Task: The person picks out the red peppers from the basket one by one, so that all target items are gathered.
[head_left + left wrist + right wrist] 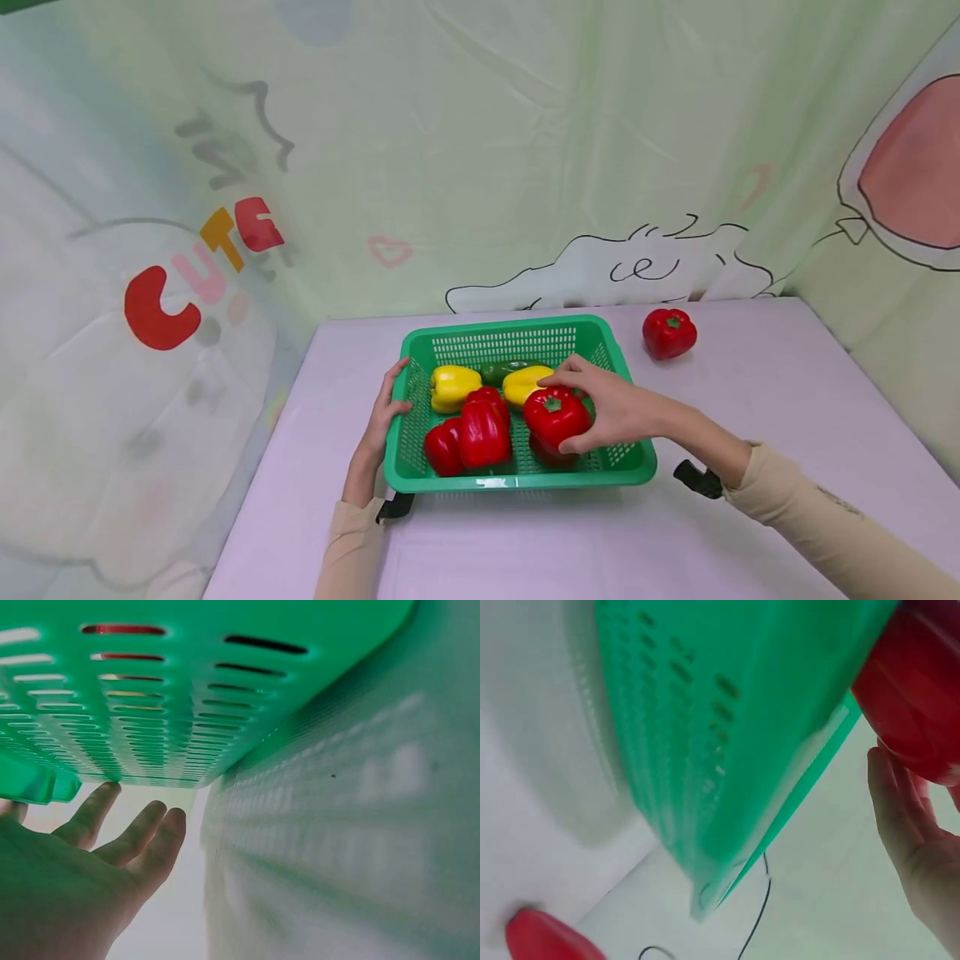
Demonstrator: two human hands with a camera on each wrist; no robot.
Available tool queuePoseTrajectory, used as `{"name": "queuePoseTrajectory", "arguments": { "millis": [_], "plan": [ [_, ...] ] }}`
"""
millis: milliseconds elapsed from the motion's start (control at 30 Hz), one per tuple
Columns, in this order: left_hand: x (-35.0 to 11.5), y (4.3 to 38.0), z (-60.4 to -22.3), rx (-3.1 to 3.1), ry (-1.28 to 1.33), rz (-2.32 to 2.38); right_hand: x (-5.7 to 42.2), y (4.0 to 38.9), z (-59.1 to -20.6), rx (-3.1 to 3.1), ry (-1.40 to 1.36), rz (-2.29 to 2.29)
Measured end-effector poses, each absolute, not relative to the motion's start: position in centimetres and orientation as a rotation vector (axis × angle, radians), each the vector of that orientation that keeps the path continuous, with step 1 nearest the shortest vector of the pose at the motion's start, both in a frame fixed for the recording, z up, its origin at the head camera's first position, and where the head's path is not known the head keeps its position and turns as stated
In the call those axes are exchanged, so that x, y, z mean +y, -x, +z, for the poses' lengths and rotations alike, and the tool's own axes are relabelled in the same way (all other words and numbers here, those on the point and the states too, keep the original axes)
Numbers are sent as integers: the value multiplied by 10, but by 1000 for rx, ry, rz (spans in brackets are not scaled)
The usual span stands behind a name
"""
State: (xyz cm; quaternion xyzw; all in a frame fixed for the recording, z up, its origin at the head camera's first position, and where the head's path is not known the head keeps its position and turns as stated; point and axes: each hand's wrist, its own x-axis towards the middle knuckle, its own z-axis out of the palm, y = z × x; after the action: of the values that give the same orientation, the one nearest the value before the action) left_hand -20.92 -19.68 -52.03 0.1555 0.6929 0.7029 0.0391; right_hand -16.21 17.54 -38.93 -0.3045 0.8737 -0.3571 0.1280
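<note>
In the head view, my right hand (611, 404) grips a red bell pepper (553, 416) between thumb and fingers over the basket's right side. The same pepper (919, 697) shows beside that hand in the right wrist view. My left hand (380, 421) holds the left rim of a green plastic basket (510, 482), thumb over the edge. In the left wrist view its other fingers spread loosely by the outer wall. Inside are red bell peppers (484, 433), yellow bell peppers (455, 388) and a dark green vegetable (508, 370), partly hidden. Another dark red pepper (551, 454) lies below the held one.
A single red bell pepper (670, 333) stands on the table near its back edge, right of the basket. The table (300, 500) has a pale lilac cover. Behind it hangs a printed pale green curtain (480, 150).
</note>
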Motion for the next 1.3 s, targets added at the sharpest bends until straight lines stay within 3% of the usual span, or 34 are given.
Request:
{"name": "queuePoseTrajectory", "arguments": {
  "millis": [567, 1300],
  "plan": [
    [-197, 210, -520, 2112, -467, 2151, 233, 175, -389, 2826, 845, -1174],
    [-197, 209, -520, 2110, -472, 2160, 320, 185, -412, 2944, 391, -1214]
  ]
}}
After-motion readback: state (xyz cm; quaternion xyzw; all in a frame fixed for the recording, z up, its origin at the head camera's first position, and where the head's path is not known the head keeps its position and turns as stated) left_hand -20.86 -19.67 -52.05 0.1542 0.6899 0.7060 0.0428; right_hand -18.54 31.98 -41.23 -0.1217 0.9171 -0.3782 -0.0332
